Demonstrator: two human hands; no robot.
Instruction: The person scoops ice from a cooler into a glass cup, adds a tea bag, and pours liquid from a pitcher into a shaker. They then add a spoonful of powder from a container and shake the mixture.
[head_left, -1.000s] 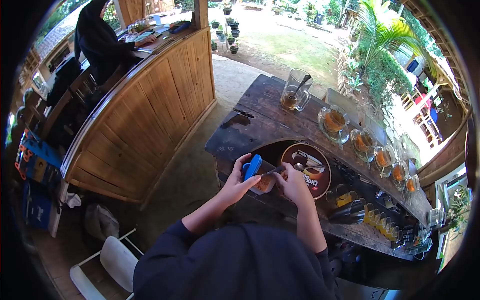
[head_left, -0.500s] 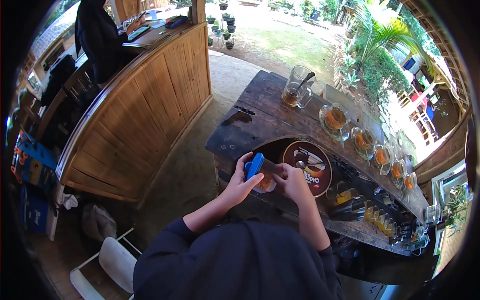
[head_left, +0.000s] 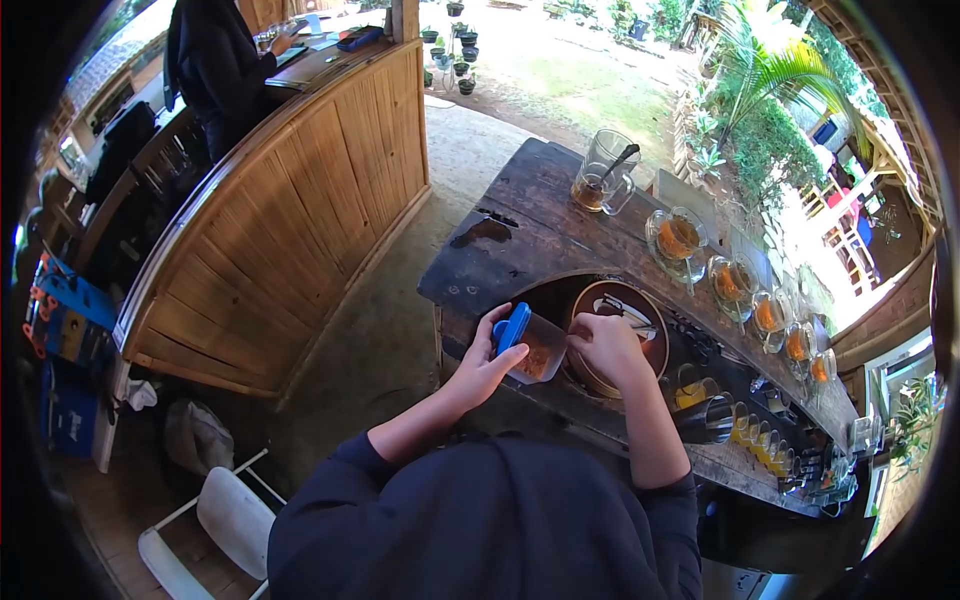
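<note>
My left hand (head_left: 487, 365) is wrapped round a clear plastic container (head_left: 541, 352) with a blue lid (head_left: 513, 328). Brown, grainy contents show through its wall, and it is held tilted above the near edge of the dark wooden counter. My right hand (head_left: 608, 348) is just right of the container, over a round brown tin (head_left: 648, 318). Its fingers are pinched together, and whatever they hold is hidden. The hand covers part of the tin's top.
A glass mug (head_left: 603, 172) with a spoon and brown liquid stands on the counter (head_left: 500, 255). Several glass cups of amber drink (head_left: 732, 280) line its far side. Glasses with yellow contents (head_left: 752, 438) stand lower right. A person (head_left: 218, 75) is behind the panelled counter.
My right hand has moved right, away from the container to over the round tin, covering more of its top. My left hand keeps its hold. The view has shifted slightly.
</note>
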